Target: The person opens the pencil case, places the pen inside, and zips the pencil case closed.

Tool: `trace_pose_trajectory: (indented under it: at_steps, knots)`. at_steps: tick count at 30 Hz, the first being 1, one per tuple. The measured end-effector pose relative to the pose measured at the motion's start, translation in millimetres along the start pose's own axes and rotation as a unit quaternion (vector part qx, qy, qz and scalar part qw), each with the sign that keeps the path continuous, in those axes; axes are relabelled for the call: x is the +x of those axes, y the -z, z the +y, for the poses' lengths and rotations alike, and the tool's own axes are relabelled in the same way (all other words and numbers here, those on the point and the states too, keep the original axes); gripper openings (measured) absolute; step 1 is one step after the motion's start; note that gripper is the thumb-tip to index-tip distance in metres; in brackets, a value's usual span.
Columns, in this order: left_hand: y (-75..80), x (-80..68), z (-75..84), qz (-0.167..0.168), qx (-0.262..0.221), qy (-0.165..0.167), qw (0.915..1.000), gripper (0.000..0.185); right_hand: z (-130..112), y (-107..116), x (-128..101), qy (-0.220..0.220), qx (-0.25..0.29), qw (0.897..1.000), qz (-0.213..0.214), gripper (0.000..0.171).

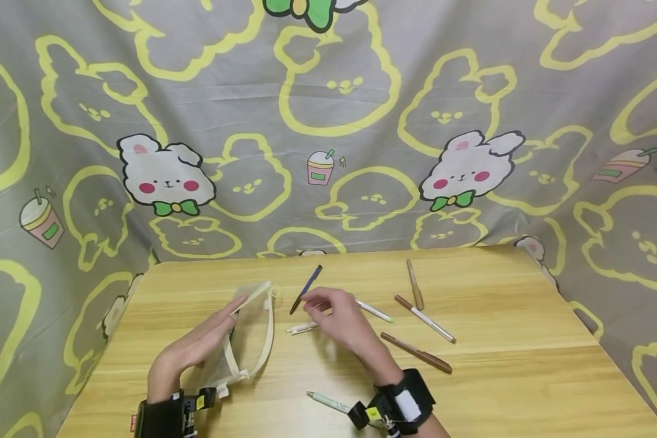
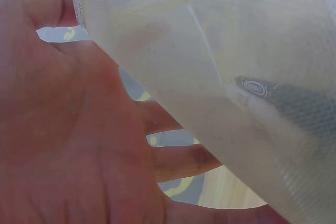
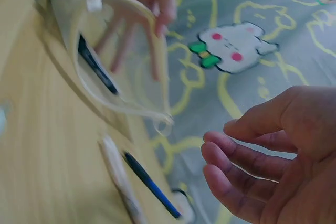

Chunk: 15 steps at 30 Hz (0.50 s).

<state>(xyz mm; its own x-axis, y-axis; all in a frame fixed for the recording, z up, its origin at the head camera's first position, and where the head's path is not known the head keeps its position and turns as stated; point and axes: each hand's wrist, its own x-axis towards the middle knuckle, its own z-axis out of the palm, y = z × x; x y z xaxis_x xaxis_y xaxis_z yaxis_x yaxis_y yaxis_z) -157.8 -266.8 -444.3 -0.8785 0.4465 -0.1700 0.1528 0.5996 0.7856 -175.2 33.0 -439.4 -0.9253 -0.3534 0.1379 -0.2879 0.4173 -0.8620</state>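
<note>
Propping the translucent mesh zip pouch (image 1: 246, 331) open with my left hand (image 1: 197, 347), fingers pinching its rim, I hover my loosely open, empty right hand (image 1: 336, 316) over the blue-and-black pen (image 1: 306, 289) at the pouch's one o'clock, which I judge needs pinching next.

Left hand (image 1: 197, 350) holds mesh pouch (image 1: 250, 331); right hand (image 1: 336, 319) hovers over blue pen (image 1: 306, 289).

Translucent mesh pouch (image 1: 249, 331) held open on the table, blue pen (image 1: 305, 289) lying just beside.

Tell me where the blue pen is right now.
In the head view the blue pen lies slanted on the wooden table, just right of the mesh pouch held by the left hand, with the right hand right beside it.
</note>
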Motion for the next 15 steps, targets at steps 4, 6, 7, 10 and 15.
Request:
trace_pose_trajectory:
  at_steps: [4, 6, 7, 10, 15]
  knots:
    - [-0.3, 0.9, -0.3, -0.004, -0.002, -0.003, 1.0000, 0.057, 8, 20, -6, -0.004, -0.031, 0.998, 0.059, 0.021]
    - [-0.5, 0.4, 0.2, -0.008, -0.008, 0.009, 0.9999, 0.057, 13, 29, -7, -0.003, -0.047, 0.995, 0.083, 0.021]
    - [-0.4, -0.3, 1.2, -0.009, -0.011, 0.020, 0.9997, 0.057, 16, 33, -7, -0.001, -0.055, 0.994, 0.096, 0.021]
    - [-0.7, -1.5, 2.5, -0.013, -0.024, 0.046, 0.9986, 0.057, 25, 48, -7, 0.005, -0.083, 0.988, 0.132, 0.022]
    - [-1.3, -0.5, 3.2, -0.014, -0.029, 0.047, 0.9984, 0.057, 42, 72, -7, -0.015, -0.119, 0.977, 0.177, 0.027]
